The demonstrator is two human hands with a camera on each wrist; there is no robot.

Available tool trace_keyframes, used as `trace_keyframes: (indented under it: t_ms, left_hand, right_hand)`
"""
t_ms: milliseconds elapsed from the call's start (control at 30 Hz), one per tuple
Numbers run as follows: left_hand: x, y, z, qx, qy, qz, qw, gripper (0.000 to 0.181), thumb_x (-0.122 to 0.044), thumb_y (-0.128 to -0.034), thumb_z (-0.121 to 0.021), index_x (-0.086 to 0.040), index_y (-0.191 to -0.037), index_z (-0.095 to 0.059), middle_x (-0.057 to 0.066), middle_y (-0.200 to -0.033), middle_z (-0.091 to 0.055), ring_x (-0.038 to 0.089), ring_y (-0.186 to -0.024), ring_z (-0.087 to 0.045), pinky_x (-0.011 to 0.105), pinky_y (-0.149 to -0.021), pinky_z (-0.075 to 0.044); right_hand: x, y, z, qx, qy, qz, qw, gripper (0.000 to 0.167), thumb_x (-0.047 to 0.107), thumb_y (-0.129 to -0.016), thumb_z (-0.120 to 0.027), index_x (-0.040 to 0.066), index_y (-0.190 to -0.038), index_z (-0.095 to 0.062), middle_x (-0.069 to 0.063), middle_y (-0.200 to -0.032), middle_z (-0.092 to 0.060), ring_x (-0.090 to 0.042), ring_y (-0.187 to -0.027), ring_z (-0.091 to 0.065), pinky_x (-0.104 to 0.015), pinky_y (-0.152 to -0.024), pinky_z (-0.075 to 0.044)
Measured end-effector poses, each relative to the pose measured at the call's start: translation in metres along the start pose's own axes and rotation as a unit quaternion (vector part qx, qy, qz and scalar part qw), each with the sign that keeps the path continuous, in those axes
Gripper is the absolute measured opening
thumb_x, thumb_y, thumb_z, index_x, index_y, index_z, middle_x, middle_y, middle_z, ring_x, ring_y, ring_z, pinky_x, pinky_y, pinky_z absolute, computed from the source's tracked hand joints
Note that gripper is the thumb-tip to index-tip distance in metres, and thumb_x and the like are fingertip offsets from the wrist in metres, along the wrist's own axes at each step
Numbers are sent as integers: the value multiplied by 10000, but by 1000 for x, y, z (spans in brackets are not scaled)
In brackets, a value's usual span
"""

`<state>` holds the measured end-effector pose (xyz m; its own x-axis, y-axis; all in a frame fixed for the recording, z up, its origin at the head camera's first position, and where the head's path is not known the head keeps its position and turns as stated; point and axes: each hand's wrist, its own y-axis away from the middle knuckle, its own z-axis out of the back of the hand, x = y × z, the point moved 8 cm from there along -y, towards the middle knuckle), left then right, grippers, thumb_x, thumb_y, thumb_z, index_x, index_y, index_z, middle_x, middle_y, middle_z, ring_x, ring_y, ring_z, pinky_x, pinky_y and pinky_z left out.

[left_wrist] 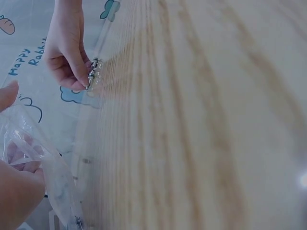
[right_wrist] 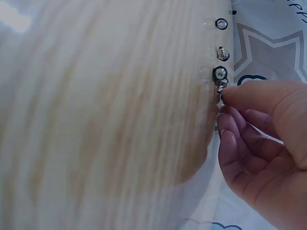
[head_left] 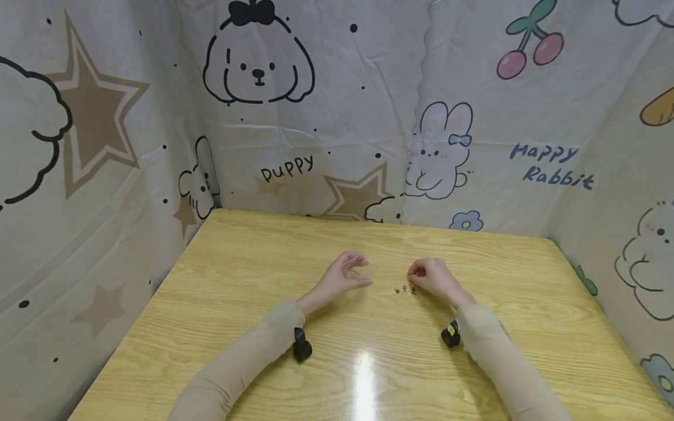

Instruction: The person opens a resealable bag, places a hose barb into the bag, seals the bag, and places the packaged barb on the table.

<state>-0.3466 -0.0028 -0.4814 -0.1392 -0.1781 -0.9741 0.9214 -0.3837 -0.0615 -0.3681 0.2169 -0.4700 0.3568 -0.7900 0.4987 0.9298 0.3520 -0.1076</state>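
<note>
Metal pieces — too small to identify; left wrist view crops bag.

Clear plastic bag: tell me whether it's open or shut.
Open: the left hand holds the clear bag, its mouth seemingly spread between thumb and fingers.

Right hand, fingers bent at one end of a row of metal parts on the bench.
</note>
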Motion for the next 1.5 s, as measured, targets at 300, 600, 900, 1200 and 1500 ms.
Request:
trace_keyframes:
  t_ms: [300, 600, 900, 1200, 1500]
  left_hand:
    - [1, 0, 0, -45, -31, -4, 10000, 592, -166, -850, -789, -118, -1362, -495, 104, -1374, -591, 253, -1091, -643, 437, -1037, -502]
    - [0, -1, 0, -57, -99, 11, 9999, 583, -198, -854, -791, -132, -1352, -495, 103, -1374, -592, 222, -1061, -648, 399, -973, -532]
    - [-1, 0, -1, 11, 38, -48, 10000, 575, -179, -874, -770, -118, -1366, -478, 117, -1390, -578, 236, -1045, -663, 410, -957, -546]
    - [1, -2, -1, 52, 142, -72, 9999, 577, -140, -883, -755, -104, -1378, -461, 130, -1411, -565, 238, -1034, -688, 420, -985, -539]
    - [1, -2, 1, -30, 5, -13, 10000, 607, -197, -864, -782, -119, -1383, -476, 95, -1390, -579, 216, -1042, -662, 397, -953, -546]
  right_hand:
    - [16, -3, 5, -166, -158, 8, 9997, 76, 116, -900, -672, 65, -917, -725, -60, -861, -729, -110, -773, -631, -228, -708, -531]
    - [68, -9, 22, -358, -462, 637, 9963, 69, 88, -914, -674, 65, -952, -727, -60, -898, -745, -123, -803, -671, -292, -756, -592]
    - [125, -13, 29, -502, -505, 1449, 9869, 61, 64, -903, -699, 53, -956, -730, -63, -884, -743, -122, -774, -671, -239, -711, -582]
    - [141, -10, 30, -617, -592, 1815, 9797, 62, 50, -888, -722, 33, -947, -729, -71, -874, -739, -136, -755, -675, -228, -692, -582]
    - [109, 1, 39, -653, -474, 1374, 9872, 73, 65, -899, -710, 37, -966, -721, -60, -900, -723, -127, -781, -659, -229, -710, -577]
